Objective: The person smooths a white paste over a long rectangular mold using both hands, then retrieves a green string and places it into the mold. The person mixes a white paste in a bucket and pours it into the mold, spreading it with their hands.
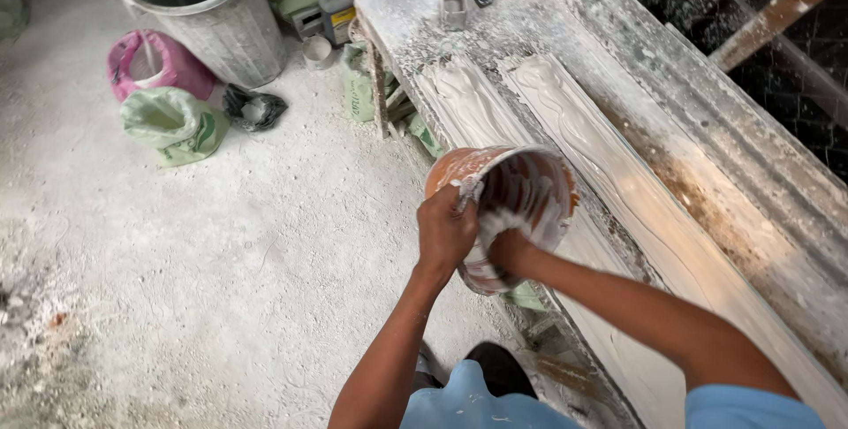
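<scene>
An orange bucket (521,183), smeared with white plaster, is tipped on its side over the edge of a long workbench. My left hand (444,230) grips its rim on the near side. Inside the bucket's mouth, my right hand (510,248) presses into wet white plaster, its fingers coated and partly hidden. Just beyond the bucket lie two long white moulds (565,120) with a raised pattern, filled with plaster.
The dusty workbench (415,5) runs from top centre to lower right, with a small grey cup (453,5) on it. On the floor stand a large grey bin (208,9), pink (155,62) and green (172,124) sacks and a dark bag (253,108). A wooden beam (777,14) crosses top right.
</scene>
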